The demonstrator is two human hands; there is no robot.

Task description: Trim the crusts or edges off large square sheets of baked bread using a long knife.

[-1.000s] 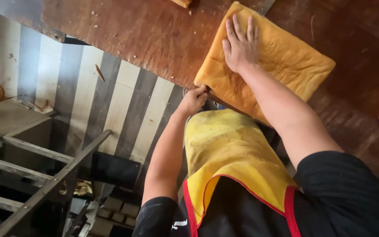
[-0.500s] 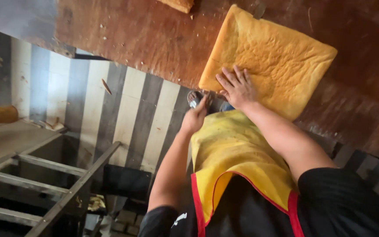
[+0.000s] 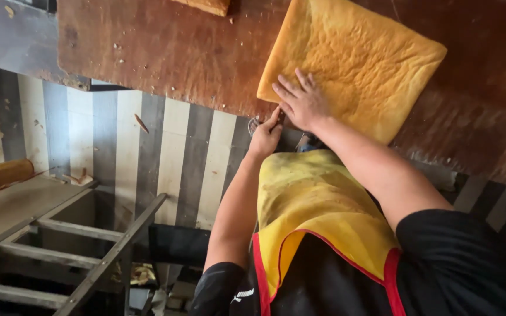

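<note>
Bread slab (image 3: 358, 64) is steadied flat by the spread right hand (image 3: 303, 105); left hand (image 3: 266, 134) is closed on a small tool (image 3: 254, 124) at the surface (image 3: 165, 52) edge.

Large square golden-yellow slab of baked bread (image 3: 352, 61): flat on the dark brown wooden tabletop (image 3: 165, 52), turned cornerwise, near corner at the table's front edge. Crust dimpled and wrinkled, edges rounded and paler. Whole, uncut as far as visible. Right hand (image 3: 301, 102) lies flat on its near corner; left hand (image 3: 267, 131) touches that corner's edge.
</note>
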